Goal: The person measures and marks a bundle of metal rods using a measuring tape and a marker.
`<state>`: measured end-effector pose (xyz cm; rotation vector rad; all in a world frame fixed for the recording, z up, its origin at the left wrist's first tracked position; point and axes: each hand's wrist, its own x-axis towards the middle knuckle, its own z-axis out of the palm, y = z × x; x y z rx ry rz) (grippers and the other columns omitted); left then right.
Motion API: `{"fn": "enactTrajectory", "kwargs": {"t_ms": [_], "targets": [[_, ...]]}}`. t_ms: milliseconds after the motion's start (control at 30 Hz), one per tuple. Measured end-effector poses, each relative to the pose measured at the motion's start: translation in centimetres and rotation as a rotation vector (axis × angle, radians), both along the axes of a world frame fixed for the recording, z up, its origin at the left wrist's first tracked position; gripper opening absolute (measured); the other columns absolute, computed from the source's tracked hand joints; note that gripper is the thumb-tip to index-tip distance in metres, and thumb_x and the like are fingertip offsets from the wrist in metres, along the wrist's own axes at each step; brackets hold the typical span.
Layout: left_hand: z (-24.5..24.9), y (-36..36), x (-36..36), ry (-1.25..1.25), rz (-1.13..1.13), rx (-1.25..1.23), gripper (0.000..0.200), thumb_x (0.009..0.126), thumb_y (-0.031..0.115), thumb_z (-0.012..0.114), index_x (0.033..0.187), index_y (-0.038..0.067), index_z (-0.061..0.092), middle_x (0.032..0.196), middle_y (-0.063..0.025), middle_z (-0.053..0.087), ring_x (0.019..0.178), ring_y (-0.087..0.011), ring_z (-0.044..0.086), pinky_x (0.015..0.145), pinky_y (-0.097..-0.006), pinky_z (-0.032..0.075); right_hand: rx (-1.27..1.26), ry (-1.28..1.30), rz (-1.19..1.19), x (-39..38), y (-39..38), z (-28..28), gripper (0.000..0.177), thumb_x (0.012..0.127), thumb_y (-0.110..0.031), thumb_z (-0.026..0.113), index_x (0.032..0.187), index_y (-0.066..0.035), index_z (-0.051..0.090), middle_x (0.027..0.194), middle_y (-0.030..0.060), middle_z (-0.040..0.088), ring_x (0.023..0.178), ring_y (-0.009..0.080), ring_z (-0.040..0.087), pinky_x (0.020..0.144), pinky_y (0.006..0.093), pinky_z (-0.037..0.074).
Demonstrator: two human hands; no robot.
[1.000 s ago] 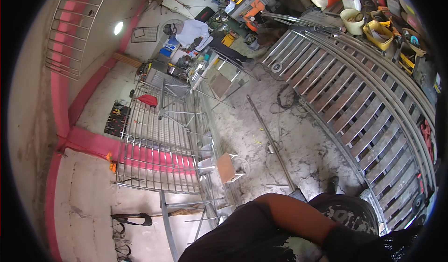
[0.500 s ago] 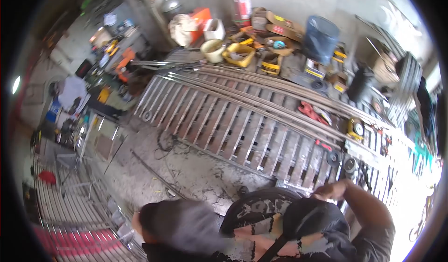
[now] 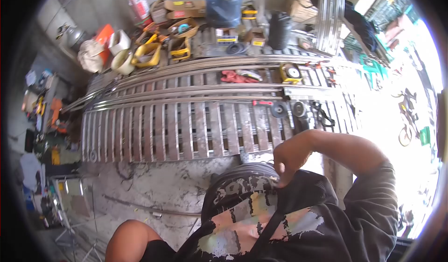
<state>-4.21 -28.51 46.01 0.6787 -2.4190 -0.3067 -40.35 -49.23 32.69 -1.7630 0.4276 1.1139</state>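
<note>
My right hand (image 3: pixel 291 158) is in front of my waist, its fingers curled down at the upper edge of a black bag (image 3: pixel 310 187). The bag hangs on a strap across my patterned dark shirt (image 3: pixel 238 215). Whatever lies under the fingertips is hidden. My left arm (image 3: pixel 130 243) shows only in part at the bottom left, and the left hand is out of view. Beyond my right hand stands a slatted metal table (image 3: pixel 200 127) with long metal bars (image 3: pixel 186 92). Near the hand on it are a red-handled tool (image 3: pixel 262 103) and a dark disc (image 3: pixel 279 110).
Red gloves (image 3: pixel 235 76) and a yellow tape measure (image 3: pixel 290 72) lie on the table. Behind are a blue bucket (image 3: pixel 224 5), yellow containers (image 3: pixel 146 55), boxes and a fire extinguisher (image 3: pixel 138 3). A long rod (image 3: pixel 149 210) lies on the floor. A bicycle (image 3: pixel 407 117) stands at the right.
The view has turned to the right, and the table now lies level across it. My right hand has moved inward to the bag's upper edge. The blurred grey form at the lower left is gone.
</note>
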Motion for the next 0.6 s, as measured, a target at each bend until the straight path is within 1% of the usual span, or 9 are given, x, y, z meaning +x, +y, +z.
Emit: {"fn": "enactTrajectory", "kwargs": {"t_ms": [67,100,133,167,200,267,333,467,600], "targets": [[-1.6,-0.5,0.4,0.054,-0.017,0.035,0.026,0.101,0.026,0.071,0.125,0.014,0.074,0.090,-0.0060,0.069,0.074,-0.0234,0.064,0.072,-0.0380,0.053,-0.026,0.126,0.033,-3.8,0.7,-0.8,0.056,0.094,-0.060,0.081,0.109,-0.007,0.084,0.099,0.0113,0.081,0.093,0.0239,0.074,0.088,0.0402,0.056],[-2.3,-0.7,0.7,0.076,-0.026,0.046,0.027,0.102,0.026,0.071,0.125,0.014,0.074,0.090,-0.0060,0.069,0.074,-0.0236,0.064,0.073,-0.0382,0.053,0.046,0.153,-0.050,-7.3,1.5,-2.3,0.053,0.095,-0.059,0.081,0.111,-0.009,0.085,0.101,0.0100,0.082,0.094,0.0228,0.075,0.085,0.0389,0.058],[-2.9,-0.9,0.9,0.100,-0.040,0.068,0.027,0.102,0.026,0.070,0.126,0.014,0.073,0.090,-0.0061,0.070,0.075,-0.0238,0.065,0.073,-0.0385,0.053,0.094,0.343,-0.109,-8.0,2.3,-0.3,0.049,0.096,-0.056,0.081,0.113,-0.010,0.085,0.101,0.0079,0.082,0.094,0.0206,0.076,0.081,0.0371,0.062],[-3.6,-1.1,1.1,0.118,-0.047,0.081,0.027,0.102,0.026,0.070,0.127,0.014,0.073,0.091,-0.0061,0.070,0.075,-0.0240,0.065,0.074,-0.0387,0.053,0.144,0.387,-0.155,-10.8,3.5,-0.6,0.043,0.098,-0.050,0.082,0.113,-0.010,0.085,0.105,0.0070,0.082,0.093,0.0190,0.077,0.077,0.0345,0.065],[-4.2,-1.2,1.3,0.134,-0.060,0.097,0.028,0.103,0.027,0.069,0.127,0.014,0.073,0.091,-0.0061,0.070,0.075,-0.0242,0.065,0.074,-0.0389,0.053,0.253,0.417,-0.256,-14.9,5.1,-2.2,0.050,0.097,-0.057,0.079,0.114,-0.010,0.085,0.113,0.0102,0.082,0.090,0.0254,0.079,0.077,0.0369,0.065],[-5.3,-1.6,1.8,0.172,-0.082,0.120,0.028,0.104,0.027,0.068,0.128,0.014,0.072,0.092,-0.0062,0.071,0.076,-0.0247,0.065,0.076,-0.0394,0.053,0.384,0.546,-0.388,-19.3,8.8,-2.4,0.039,0.101,-0.038,0.080,0.129,-0.010,0.081,0.120,0.0085,0.081,0.099,0.0240,0.079,0.079,0.0376,0.066],[-6.0,-2.0,2.3,0.205,-0.103,0.141,0.029,0.104,0.027,0.068,0.130,0.014,0.072,0.093,-0.0063,0.071,0.077,-0.0251,0.066,0.077,-0.0398,0.054,0.479,0.581,-0.571,-21.0,12.3,-1.6,0.041,0.098,-0.035,0.084,0.129,-0.009,0.080,0.114,0.0111,0.083,0.096,0.0226,0.080,0.085,0.0367,0.065],[-6.6,-2.7,3.1,0.242,-0.154,0.176,0.030,0.106,0.028,0.066,0.132,0.014,0.071,0.095,-0.0064,0.072,0.078,-0.0260,0.066,0.079,-0.0408,0.054,0.501,0.590,-0.541,-19.7,13.6,-1.6,0.044,0.097,-0.037,0.084,0.131,-0.010,0.079,0.116,0.0115,0.082,0.099,0.0226,0.079,0.088,0.0382,0.064],[-7.1,-4.0,3.9,0.290,-0.242,0.194,0.031,0.107,0.028,0.064,0.134,0.014,0.070,0.097,-0.0066,0.073,0.080,-0.0269,0.067,0.081,-0.0417,0.055,0.455,0.524,-0.344,-17.4,10.6,-4.2,0.047,0.096,-0.040,0.085,0.133,-0.011,0.079,0.119,0.0118,0.082,0.102,0.0226,0.079,0.090,0.0396,0.063]]}}
